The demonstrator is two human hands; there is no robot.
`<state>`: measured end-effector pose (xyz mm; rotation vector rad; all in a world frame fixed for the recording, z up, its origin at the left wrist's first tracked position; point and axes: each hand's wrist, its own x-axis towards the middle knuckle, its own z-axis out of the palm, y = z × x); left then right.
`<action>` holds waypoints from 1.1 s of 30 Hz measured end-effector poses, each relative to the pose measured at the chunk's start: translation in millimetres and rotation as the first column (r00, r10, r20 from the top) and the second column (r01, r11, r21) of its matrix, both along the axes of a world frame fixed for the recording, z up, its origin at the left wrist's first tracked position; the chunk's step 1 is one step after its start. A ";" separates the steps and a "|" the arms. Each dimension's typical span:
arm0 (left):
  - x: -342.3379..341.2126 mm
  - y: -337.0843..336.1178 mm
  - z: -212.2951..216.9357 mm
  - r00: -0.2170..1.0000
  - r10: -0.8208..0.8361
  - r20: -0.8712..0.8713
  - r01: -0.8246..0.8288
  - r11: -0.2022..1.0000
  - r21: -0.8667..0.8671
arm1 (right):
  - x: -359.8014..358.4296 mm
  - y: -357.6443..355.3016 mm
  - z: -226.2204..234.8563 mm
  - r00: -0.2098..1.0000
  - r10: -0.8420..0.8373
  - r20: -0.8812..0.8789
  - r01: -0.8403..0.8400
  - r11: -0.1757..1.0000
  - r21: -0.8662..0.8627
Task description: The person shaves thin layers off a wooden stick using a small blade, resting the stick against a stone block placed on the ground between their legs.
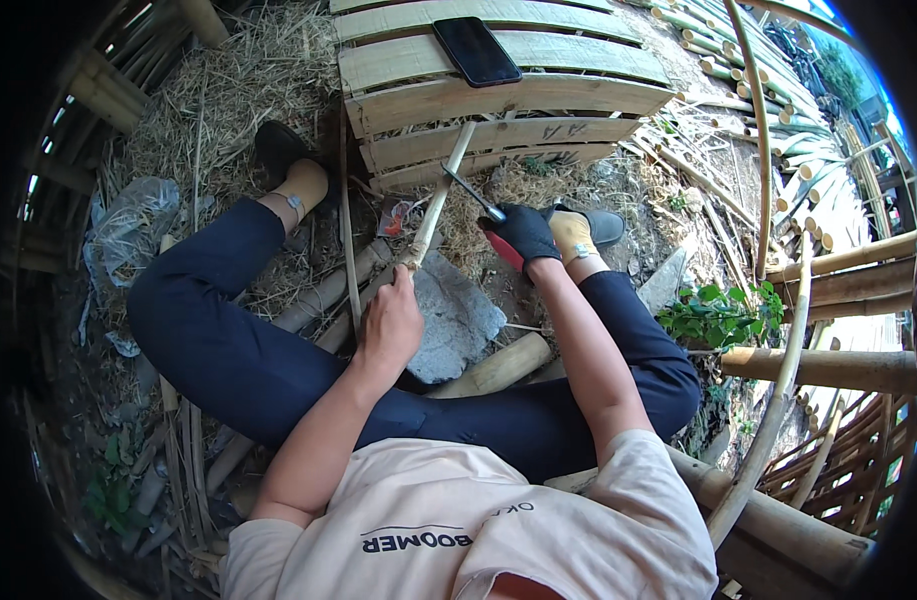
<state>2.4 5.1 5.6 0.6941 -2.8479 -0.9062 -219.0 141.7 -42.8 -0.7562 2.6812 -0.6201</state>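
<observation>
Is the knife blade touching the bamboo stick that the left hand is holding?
Touching. The head view shows the blade, gripped by the gloved right hand, meeting the side of the bamboo stick above the left hand, with no gap visible.

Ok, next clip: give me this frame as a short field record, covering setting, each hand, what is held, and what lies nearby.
setting: outdoors, person seated on straw-covered ground among bamboo poles
left hand: bare, gripping the lower part of a bamboo stick
right hand: in a black glove, holding a knife with its blade against the stick
stick position: slanting up toward a slatted bamboo platform
under the stick: grey flat stone
on the platform: black phone
nearby: clear plastic bag at left, green leafy plant at right
</observation>
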 end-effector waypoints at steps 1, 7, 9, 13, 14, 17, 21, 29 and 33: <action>-0.4 0.3 0.3 1.000 0.001 -0.019 -0.001 1.000 0.001 | 5.6 0.6 -1.9 0.999 0.044 -0.010 -0.044 0.998 -0.048; -6.3 3.4 -2.3 0.998 -0.002 -0.059 0.004 0.999 0.036 | 31.3 -6.5 1.9 0.972 0.194 0.129 -0.177 0.975 -0.131; -3.4 0.9 -3.4 0.997 -0.020 -0.070 0.025 0.997 0.070 | 30.9 -9.0 5.8 0.979 0.200 0.039 -0.195 0.976 -0.097; -0.1 -4.5 -3.3 0.994 -0.036 -0.101 0.047 0.993 0.112 | 22.7 -15.4 5.0 0.977 0.209 -0.029 -0.210 0.976 -0.053; 0.3 -4.7 -1.8 0.994 -0.042 -0.101 0.054 0.992 0.113 | 21.1 -15.0 0.5 0.985 0.165 -0.043 -0.167 0.983 -0.075; 3.5 -3.5 0.1 0.997 -0.040 -0.069 0.051 0.986 0.161 | -3.0 -8.0 -8.4 0.999 -0.044 0.007 0.045 0.997 -0.055; 2.9 -3.5 -3.8 0.997 -0.014 -0.081 0.022 0.995 0.098 | -8.2 4.8 0.9 0.998 0.052 -0.017 -0.052 0.999 0.003; 1.6 -0.5 -2.5 0.998 0.011 -0.064 -0.005 0.995 0.096 | 40.5 -21.2 9.5 0.968 0.251 0.013 -0.247 0.958 -0.145; 0.2 -1.2 2.3 0.998 -0.022 -0.058 0.029 0.992 0.120 | 34.1 -19.6 5.2 0.969 0.227 -0.097 -0.236 0.966 -0.104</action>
